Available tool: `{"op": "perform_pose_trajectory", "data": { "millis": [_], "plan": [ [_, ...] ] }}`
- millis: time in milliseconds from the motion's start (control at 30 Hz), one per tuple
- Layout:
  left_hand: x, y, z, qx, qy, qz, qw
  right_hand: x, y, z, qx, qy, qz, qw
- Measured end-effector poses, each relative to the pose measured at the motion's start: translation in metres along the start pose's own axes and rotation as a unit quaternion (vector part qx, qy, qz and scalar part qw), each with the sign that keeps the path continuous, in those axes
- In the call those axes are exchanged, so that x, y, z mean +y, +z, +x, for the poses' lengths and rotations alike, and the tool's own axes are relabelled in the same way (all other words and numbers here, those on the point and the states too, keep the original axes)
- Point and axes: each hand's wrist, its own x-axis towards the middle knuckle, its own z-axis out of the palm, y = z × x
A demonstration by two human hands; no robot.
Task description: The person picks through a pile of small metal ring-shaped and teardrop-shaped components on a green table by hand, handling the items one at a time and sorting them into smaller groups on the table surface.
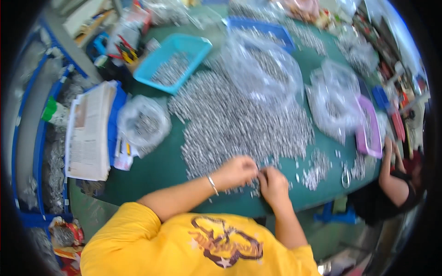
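Close together at the near edge of a big pile of small silvery metal parts [230, 115], both my hands are closed at the fingertips. My left hand [235, 173], with a bracelet at the wrist, pinches at something too small to make out. Touching or nearly touching it, my right hand [275, 185] has its thumb and fingers drawn together as well. Whatever lies between the fingertips is hidden. Loose metal parts are scattered on the green table [152, 186] around and under my hands.
A turquoise tray [143, 73], a blue tray [287, 39] and plastic bags [230, 50] of parts stand beyond the pile. Left are a small bag [124, 117] and stacked papers [87, 138]. Right are a pink tray [378, 138], scissors [346, 177] and another person's arm [393, 184].
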Motion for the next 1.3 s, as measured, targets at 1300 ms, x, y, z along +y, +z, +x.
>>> {"op": "perform_pose_trajectory", "data": {
  "millis": [1300],
  "plan": [
    [0.001, -0.022, -0.007, 0.011, -0.021, -0.118, 0.993, 0.000, -0.008, -0.006, -0.039, 0.115, 0.209, 0.970]
  ]
}}
